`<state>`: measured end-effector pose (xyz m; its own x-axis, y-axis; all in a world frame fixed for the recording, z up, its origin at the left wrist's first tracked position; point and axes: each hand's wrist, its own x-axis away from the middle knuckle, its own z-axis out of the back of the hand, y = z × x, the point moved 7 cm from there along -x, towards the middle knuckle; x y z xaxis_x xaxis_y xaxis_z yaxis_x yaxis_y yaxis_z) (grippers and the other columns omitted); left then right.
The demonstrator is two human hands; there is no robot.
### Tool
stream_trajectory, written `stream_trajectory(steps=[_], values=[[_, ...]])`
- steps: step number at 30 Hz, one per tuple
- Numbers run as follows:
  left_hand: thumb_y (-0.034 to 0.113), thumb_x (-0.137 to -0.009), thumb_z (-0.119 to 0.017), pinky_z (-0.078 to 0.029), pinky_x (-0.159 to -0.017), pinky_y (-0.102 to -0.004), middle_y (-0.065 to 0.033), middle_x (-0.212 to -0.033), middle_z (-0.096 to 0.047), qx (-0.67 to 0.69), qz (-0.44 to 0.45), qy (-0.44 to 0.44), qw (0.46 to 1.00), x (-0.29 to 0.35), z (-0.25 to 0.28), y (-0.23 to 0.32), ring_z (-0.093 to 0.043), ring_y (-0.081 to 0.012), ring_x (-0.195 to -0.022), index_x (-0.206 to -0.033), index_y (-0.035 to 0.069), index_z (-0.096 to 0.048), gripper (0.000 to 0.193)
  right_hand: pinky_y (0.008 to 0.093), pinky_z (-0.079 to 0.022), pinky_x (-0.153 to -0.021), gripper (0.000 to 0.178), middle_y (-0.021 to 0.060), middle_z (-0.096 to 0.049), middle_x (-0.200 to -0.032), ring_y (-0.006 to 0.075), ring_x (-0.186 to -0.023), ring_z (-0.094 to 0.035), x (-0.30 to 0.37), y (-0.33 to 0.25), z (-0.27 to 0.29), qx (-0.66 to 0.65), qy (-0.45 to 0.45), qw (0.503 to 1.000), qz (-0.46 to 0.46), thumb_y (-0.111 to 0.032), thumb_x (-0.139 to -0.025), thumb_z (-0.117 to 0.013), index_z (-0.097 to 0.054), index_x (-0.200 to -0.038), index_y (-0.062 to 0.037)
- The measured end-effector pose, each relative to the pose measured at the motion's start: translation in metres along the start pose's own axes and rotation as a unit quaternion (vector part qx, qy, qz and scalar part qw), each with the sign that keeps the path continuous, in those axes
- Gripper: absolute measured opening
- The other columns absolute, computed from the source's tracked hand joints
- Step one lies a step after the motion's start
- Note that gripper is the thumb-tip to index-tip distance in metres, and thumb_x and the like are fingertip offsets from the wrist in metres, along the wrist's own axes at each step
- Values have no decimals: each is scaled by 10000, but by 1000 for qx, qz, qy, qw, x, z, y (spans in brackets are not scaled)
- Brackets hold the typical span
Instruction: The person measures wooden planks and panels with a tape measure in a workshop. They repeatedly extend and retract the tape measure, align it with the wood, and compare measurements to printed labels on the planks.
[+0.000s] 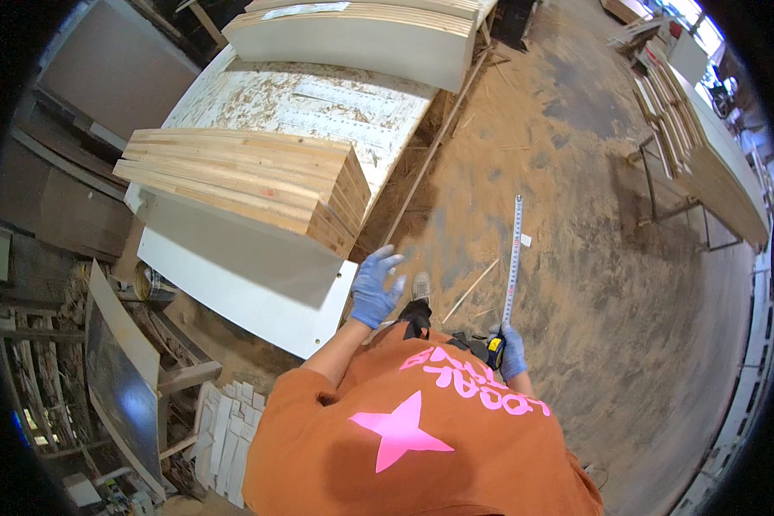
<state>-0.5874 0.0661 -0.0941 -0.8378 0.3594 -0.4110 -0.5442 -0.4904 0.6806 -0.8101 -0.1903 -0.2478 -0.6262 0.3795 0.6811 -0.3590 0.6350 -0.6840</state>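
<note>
Gripping tape measure [495,347] in right hand [514,354] | aiming blade [513,258] toward twelve o'clock | holding nothing in left hand [373,291], near white panel [305,310] at nine

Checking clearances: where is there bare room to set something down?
Free: the flat white panel in front of the layered pale-wood stack, left of the blue-gloved left hand; dusty brown floor right of the extended white tape-measure blade. Crowded: lower left, crammed with short white strips.

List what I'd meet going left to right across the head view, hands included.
Leaning dark panel, pile of white strips, left hand, grey shoe, right hand holding a tape measure, board stack.
</note>
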Motion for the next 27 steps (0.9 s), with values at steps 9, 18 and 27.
stream_trajectory(steps=[9, 18, 27], values=[[133, -756, -645, -465, -887, -366, -112, -1139, -587, 69, 5, -33, 997, -131, -34, -2, -572, -294, -1034, -1017, 111, -622, 263, 267, -449, -503, 408, 70, -602, -674, 161, -553, -567, -112, -121, -95, 140, -75, 987, 2, -427, -905, -516, -599, -863, -30], [146, -759, -630, -477, -856, -363, -112, -1095, -608, 32, 54, 67, 996, -178, -10, -3, -584, -275, -1003, -991, 80, -628, 241, 254, -438, -529, 425, 40, -598, -704, 142, -577, -553, -212, -172, -181, 205, -186, 960, -44, -413, -894, -526, -614, -916, 1], [80, -719, -658, -503, -832, -338, -114, -1025, -633, -97, 152, 328, 927, -225, 36, 24, -620, -251, -940, -906, 67, -647, 187, 228, -433, -587, 372, 27, -598, -731, 108, -632, -547, -310, -280, -277, 383, -385, 839, 22, -332, -881, -556, -629, -1094, -35]])
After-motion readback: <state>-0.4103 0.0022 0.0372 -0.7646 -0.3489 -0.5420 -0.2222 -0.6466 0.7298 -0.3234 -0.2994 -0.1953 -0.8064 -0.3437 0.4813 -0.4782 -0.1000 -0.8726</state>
